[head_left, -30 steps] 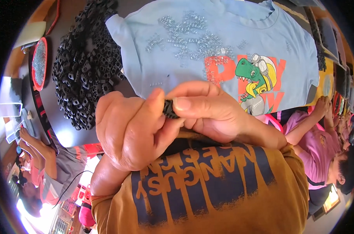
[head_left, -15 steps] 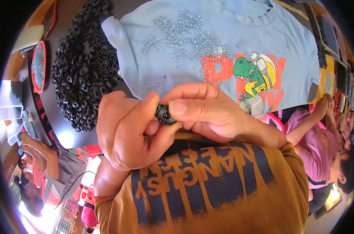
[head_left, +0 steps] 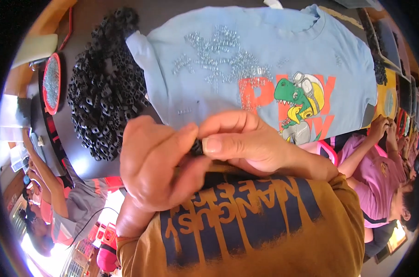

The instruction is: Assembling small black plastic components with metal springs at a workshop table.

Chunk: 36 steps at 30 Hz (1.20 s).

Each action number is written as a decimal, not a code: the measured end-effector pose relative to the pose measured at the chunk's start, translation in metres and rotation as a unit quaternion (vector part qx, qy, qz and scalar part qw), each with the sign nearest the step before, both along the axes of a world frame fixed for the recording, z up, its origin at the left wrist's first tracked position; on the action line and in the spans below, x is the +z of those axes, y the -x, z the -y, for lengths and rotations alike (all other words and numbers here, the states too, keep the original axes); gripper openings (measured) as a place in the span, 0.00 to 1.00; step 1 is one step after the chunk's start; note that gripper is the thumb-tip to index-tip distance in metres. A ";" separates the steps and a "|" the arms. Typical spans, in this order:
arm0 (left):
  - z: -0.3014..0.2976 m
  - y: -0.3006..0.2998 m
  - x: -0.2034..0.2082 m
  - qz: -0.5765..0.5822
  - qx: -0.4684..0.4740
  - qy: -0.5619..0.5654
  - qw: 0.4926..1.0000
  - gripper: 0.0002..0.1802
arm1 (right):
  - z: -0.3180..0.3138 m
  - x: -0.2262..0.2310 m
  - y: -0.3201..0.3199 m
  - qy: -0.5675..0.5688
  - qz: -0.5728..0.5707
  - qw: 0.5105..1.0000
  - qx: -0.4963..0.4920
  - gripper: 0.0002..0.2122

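Between my two hands, close in front of my body, is a small black plastic cord lock point(head_left: 197, 147), mostly covered by the fingers. My left hand point(head_left: 158, 159) is curled, slightly blurred, with thumb and forefinger pinching its left side. From the right, my right hand point(head_left: 251, 141) presses it with a straight thumb against bent fingers. Just beyond the hands lies a light blue T-shirt point(head_left: 168, 94) with a dinosaur print. Several small metal coil springs point(head_left: 218, 53) are scattered over it. To the left is a big heap of small black plastic parts point(head_left: 105, 92).
A red-rimmed oval dish point(head_left: 57, 105) full of springs stands at the table's left edge. The dark table point(head_left: 82, 161) runs under everything. Co-workers sit on both sides: one in a grey top point(head_left: 82, 203) at left, one in pink point(head_left: 373, 173) at right with hands together.
Both hands have dipped slightly toward me in the picture, and the fingers now cover more of the cord lock. The left co-worker's arm has stretched out farther.
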State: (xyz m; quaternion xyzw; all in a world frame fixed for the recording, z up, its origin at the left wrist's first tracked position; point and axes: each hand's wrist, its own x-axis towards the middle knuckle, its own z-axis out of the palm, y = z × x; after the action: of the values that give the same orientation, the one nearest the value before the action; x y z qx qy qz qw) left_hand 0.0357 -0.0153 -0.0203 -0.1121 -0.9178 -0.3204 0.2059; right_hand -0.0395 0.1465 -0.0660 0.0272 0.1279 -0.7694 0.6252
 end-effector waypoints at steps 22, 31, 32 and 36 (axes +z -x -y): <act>0.086 0.154 0.063 0.146 0.256 0.004 0.956 0.21 | 0.001 0.016 -0.003 0.031 -0.252 0.956 0.144 0.10; 0.022 0.091 0.016 -0.014 0.197 -0.158 0.968 0.18 | 0.000 -0.001 0.002 0.035 -0.405 0.909 0.088 0.07; 0.021 0.067 0.020 0.024 0.140 0.021 0.990 0.18 | -0.001 0.002 0.002 0.000 -0.330 0.939 0.100 0.08; -0.018 0.018 0.032 -0.082 0.043 0.112 0.989 0.16 | -0.006 0.020 -0.002 -0.069 -0.276 0.958 0.026 0.09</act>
State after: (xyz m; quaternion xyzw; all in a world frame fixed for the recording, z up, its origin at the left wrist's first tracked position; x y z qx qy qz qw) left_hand 0.0180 0.0026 0.0112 -0.1203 -0.9319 -0.1963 0.2802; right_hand -0.0371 0.1520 -0.0456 -0.1465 0.3494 -0.7198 0.5817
